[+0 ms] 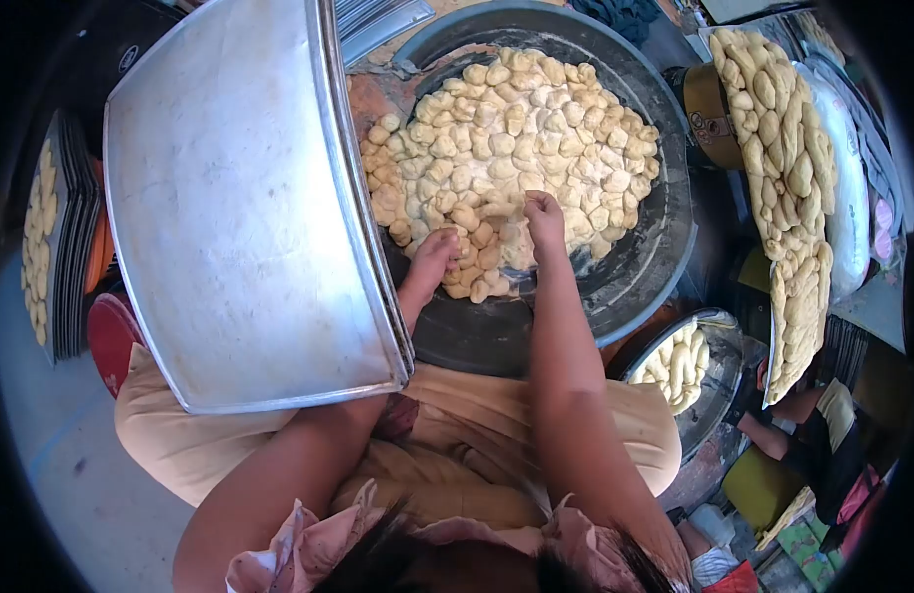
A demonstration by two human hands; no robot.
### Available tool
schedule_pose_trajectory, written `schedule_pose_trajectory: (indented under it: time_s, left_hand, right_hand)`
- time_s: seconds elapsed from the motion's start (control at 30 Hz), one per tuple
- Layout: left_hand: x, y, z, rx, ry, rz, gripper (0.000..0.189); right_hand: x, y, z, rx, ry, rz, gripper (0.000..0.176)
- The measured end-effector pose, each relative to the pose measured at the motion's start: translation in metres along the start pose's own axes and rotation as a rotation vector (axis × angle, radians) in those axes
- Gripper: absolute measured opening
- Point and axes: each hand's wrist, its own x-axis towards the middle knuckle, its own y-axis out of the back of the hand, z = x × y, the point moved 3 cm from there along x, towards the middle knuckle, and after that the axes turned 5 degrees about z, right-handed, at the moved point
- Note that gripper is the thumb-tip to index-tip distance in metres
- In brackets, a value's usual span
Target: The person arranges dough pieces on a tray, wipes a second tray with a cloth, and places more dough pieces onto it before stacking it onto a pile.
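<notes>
Dozens of dough pieces, two hands at the near side

Through the head camera I see the dough pieces (516, 148) heaped in a wide dark basin (477, 341), beside the upright metal trays (229, 198). My left hand (434, 255) touches the heap's near-left edge, fingers curved; I cannot tell whether they grip a piece. My right hand (545, 219) is bunched narrow over the near middle, but whether a piece is pinched there I can't make out. I judge each piece light, soft and easily dented, probably slightly slippery where powdered, best taken by its rounded sides with light fingertips.
</notes>
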Motion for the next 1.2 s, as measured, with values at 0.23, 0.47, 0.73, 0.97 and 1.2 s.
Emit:
schedule_pose_trajectory:
  time_s: [0.23, 0.47, 0.73, 0.97, 1.2]
  left_hand:
    - [0.008, 0.008, -0.009, -0.001, 0.021, -0.009, 0.044]
    - [-0.001, -0.01, 0.01, 0.061, 0.004, -0.058, 0.056]
    - [-0.014, -0.005, 0.015, 0.029, -0.171, -0.067, 0.047]
    - [-0.011, 0.023, 0.031, 0.765, -0.601, 0.397, 0.03]
    - [0.023, 0.061, 0.007, 0.355, -0.245, 0.502, 0.05]
  right_hand:
    - [-0.028, -0.043, 0.009, -0.716, 0.329, 0.001, 0.055]
    - [-0.039, -0.04, -0.005, -0.369, -0.151, -0.642, 0.07]
    - [-0.029, -0.05, 0.015, -0.263, -0.014, -0.59, 0.052]
    - [0.025, -0.015, -0.017, -0.511, 0.155, 0.124, 0.064]
    - [-0.07, -0.102, -0.005, -1.27, 0.23, -0.325, 0.087]
